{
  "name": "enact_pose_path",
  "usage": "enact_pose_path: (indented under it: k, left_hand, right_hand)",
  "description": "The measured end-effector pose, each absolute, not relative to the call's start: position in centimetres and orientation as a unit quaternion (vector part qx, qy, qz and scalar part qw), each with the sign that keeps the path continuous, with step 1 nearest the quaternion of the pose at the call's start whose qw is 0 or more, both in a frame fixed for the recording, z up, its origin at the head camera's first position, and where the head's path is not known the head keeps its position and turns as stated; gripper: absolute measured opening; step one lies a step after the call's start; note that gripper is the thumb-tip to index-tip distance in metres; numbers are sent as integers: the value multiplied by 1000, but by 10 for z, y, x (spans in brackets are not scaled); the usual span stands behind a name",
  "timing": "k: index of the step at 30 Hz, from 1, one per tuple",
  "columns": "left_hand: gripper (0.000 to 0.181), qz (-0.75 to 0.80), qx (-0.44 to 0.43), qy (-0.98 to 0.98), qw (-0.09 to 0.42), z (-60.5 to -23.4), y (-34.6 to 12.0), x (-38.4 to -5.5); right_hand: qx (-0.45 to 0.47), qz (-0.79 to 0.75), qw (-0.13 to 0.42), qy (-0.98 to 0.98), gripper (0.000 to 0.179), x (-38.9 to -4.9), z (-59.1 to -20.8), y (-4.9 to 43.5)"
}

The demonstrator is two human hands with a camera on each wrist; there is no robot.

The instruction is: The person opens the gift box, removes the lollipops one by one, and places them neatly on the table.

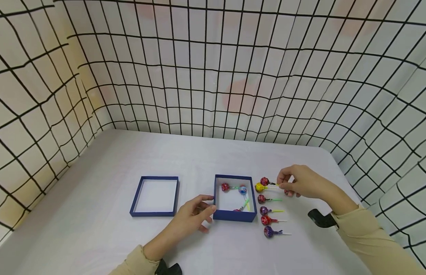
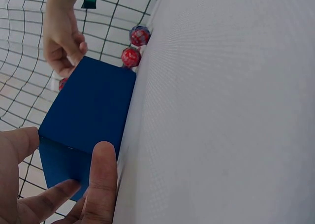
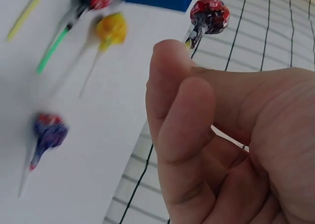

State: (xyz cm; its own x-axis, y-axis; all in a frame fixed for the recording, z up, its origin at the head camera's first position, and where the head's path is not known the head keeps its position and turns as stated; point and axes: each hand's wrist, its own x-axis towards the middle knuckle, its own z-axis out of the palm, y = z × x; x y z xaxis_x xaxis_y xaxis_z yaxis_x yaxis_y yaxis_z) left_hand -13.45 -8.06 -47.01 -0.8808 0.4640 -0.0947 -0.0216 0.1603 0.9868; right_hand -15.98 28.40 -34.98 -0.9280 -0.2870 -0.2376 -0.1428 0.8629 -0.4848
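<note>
My right hand (image 1: pixel 300 182) pinches the stick of a dark red lollipop (image 1: pixel 264 181) between thumb and finger. In the right wrist view this lollipop's wrapped head (image 3: pixel 210 16) sticks up past the fingertips. A yellow lollipop (image 1: pixel 259 187) lies just below it in the head view. At the left side of the blue box (image 1: pixel 235 216), my left hand (image 1: pixel 192 214) touches the wall with spread fingers. Inside the box are a red lollipop (image 1: pixel 225 187), a blue one (image 1: pixel 242 190) and another partly hidden by the front wall.
A shallow blue-rimmed tray or lid (image 1: pixel 154 196) lies left of the box. Right of the box, several lollipops form a column, among them a red one (image 1: pixel 265 220) and a purple one (image 1: pixel 268 232). Another lollipop (image 1: pixel 287 192) lies under the right hand. Black-gridded white walls (image 1: pixel 199 76) surround the table.
</note>
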Motion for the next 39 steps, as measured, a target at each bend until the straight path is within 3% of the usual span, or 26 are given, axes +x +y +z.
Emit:
enact_pose_path:
  k: [15,39]
  left_hand:
    - [49,629,149,737,197,-468,-81,-134]
    - [50,630,148,735,200,-471,-80,-137]
  right_hand:
    - [-124,-257,184,941,5,-151,-384,359]
    - [-108,-262,195,939,6,-154,-415,382]
